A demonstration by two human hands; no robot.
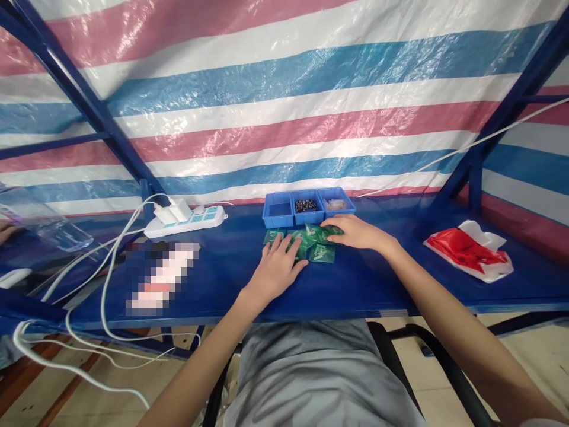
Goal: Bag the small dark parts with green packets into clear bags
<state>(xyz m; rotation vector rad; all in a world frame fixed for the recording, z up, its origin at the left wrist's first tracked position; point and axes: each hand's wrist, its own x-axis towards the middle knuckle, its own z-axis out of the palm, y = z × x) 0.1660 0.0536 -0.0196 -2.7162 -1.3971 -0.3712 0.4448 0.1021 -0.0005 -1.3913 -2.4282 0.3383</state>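
Several small green packets [322, 254] with pale markings lie in a loose pile on the blue table. My left hand [278, 267] rests palm down on the left part of the pile, its fingers spread and touching the packets. At the pile's right edge, my right hand [358, 232] is curved with thumb and fingers apart, touching the packets between them. Its fingertips are partly hidden. Just behind the pile stands a row of three joined blue bins: the left bin [279, 220] shows a bare bottom, the middle holds small dark pieces [306, 205], and the right holds whitish clear pieces [335, 204].
A white power strip [186, 222] with plugs and trailing white cables [104, 284] lies left. A red and white plastic bag [469, 250] sits right. At far left are a clear bottle [66, 228] and part of another person's hand [5, 231]. Striped sheeting [311, 130] hangs behind.
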